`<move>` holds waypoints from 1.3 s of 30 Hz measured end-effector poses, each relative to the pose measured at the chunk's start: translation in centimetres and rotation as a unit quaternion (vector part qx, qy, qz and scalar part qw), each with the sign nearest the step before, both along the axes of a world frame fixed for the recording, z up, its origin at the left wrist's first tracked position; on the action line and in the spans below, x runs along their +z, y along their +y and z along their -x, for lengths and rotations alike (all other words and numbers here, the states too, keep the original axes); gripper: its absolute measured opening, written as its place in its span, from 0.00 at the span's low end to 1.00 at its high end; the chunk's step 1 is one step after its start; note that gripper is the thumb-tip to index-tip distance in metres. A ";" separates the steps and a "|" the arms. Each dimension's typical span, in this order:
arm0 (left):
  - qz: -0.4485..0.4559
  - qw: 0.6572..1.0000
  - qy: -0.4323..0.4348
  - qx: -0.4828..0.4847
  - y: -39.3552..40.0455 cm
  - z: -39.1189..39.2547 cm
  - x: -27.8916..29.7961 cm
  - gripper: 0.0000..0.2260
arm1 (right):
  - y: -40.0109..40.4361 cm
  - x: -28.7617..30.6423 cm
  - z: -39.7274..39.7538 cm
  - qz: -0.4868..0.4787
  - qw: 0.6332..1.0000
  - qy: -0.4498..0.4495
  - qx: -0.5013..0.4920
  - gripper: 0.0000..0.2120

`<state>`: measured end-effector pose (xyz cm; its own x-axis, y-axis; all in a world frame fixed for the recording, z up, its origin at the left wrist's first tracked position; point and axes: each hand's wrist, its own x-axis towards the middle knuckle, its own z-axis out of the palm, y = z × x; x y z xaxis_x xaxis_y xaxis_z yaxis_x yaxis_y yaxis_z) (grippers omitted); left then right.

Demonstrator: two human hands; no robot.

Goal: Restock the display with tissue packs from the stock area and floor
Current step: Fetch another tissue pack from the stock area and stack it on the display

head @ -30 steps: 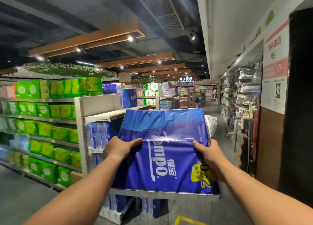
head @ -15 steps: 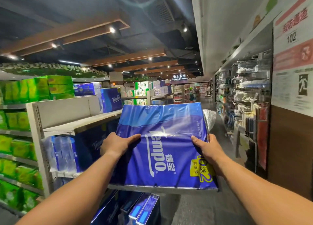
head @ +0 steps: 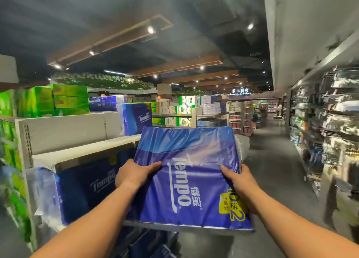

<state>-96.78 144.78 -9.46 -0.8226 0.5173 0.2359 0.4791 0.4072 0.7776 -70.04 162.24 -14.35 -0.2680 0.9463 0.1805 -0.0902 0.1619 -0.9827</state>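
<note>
I carry a large blue Tempo tissue pack (head: 192, 172) flat in front of me at chest height. My left hand (head: 134, 173) grips its left edge with the thumb on top. My right hand (head: 240, 180) grips its right edge the same way. To the left stands the white end display (head: 77, 147), its top shelf mostly bare except for one blue Tempo pack (head: 137, 118) at the far end. More blue Tempo packs (head: 87, 187) fill the shelf below it, and others (head: 147, 244) lie low by the floor.
Green tissue packs (head: 58, 100) are stacked behind and left of the display. An aisle (head: 272, 160) runs ahead on the right, lined by racks of hanging goods (head: 330, 131). Further shelves of tissue stand in the distance.
I have moved closer to the white end display with the pack held the same way. The view has swung right, so the top shelf now lies just left of the pack.
</note>
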 end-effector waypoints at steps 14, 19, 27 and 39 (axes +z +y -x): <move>-0.003 0.998 0.024 0.055 26.0 13.9 1.2 0.40 | 29.7 -0.3 16.3 -0.002 0.998 -0.007 0.055 0.49; 0.009 0.994 0.040 0.102 33.4 18.2 1.6 0.37 | 38.1 -0.1 22.1 -0.024 0.996 0.002 0.089 0.24; 0.002 0.981 0.040 0.189 44.3 24.7 1.4 0.36 | 54.2 -0.4 33.5 -0.016 0.982 0.001 0.188 0.40; -0.086 0.940 0.097 0.316 49.4 33.3 5.7 0.38 | 61.9 6.6 47.7 -0.097 0.963 -0.013 0.251 0.51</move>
